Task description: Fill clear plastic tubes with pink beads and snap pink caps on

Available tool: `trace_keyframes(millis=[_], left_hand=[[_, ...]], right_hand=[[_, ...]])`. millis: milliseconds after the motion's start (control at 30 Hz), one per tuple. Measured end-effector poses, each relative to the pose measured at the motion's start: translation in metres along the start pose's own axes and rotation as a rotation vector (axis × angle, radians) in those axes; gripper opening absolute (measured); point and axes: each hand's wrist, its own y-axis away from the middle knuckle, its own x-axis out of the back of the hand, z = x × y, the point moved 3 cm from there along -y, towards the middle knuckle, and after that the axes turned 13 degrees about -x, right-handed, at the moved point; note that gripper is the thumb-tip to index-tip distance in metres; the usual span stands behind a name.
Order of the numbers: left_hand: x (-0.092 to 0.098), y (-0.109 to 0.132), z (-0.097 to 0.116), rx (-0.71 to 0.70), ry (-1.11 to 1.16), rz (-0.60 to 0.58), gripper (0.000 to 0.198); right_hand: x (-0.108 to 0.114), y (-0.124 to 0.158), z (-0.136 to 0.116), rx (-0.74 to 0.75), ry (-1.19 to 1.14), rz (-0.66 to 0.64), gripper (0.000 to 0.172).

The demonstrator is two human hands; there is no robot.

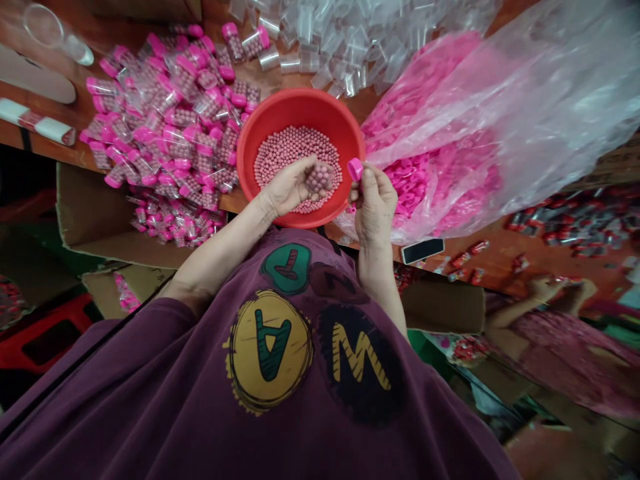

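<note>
Some beads (319, 179) cupped in my L fingers (309, 163), R fingers (369, 183) pinched on cap (355, 169); tilting L cd spill 'em.

Dim, uneven light. Reddish-brown wooden table (560, 263) from half past nine over twelve to just past three o'clock. Red plastic stool (15, 347) in shadow at half past eight. Open cardboard box (83, 213) at nine, second box (447, 308) near four, both beside the table's edge.
</note>
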Motion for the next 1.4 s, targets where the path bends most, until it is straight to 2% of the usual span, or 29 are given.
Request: trace_keyframes(millis=[233,433,633,733,867,1000,1233,1400], left_hand=[[0.005,-0.004,-0.007,0.023,0.041,-0.041,0.06],[0.001,0.002,-0.002,0.015,0.051,-0.064,0.044],[-0.003,0.011,0.005,0.003,-0.01,-0.106,0.074],[0.0,0.012,0.005,-0.017,-0.035,-0.115,0.076],[0.001,0.013,0.004,-0.037,-0.036,-0.112,0.072],[0.0,0.013,0.002,-0.027,-0.027,-0.087,0.063],[-0.002,0.012,0.003,0.022,0.001,-0.063,0.046],[-0.004,0.015,0.001,0.03,0.0,-0.044,0.031]], right_hand=[[-0.001,0.003,0.0,-0.007,0.039,0.008,0.067],[-0.006,0.006,-0.007,-0.013,0.051,0.016,0.07],[-0.01,0.004,-0.016,-0.001,0.055,-0.038,0.073],[-0.009,0.001,-0.013,-0.001,0.043,-0.043,0.072],[-0.005,-0.002,-0.002,-0.063,-0.031,-0.008,0.065],[-0.003,-0.003,0.006,-0.041,-0.045,0.015,0.057],[-0.006,0.0,0.011,-0.094,-0.049,0.018,0.066],[-0.009,0.007,0.0,-0.035,-0.025,0.005,0.062]])
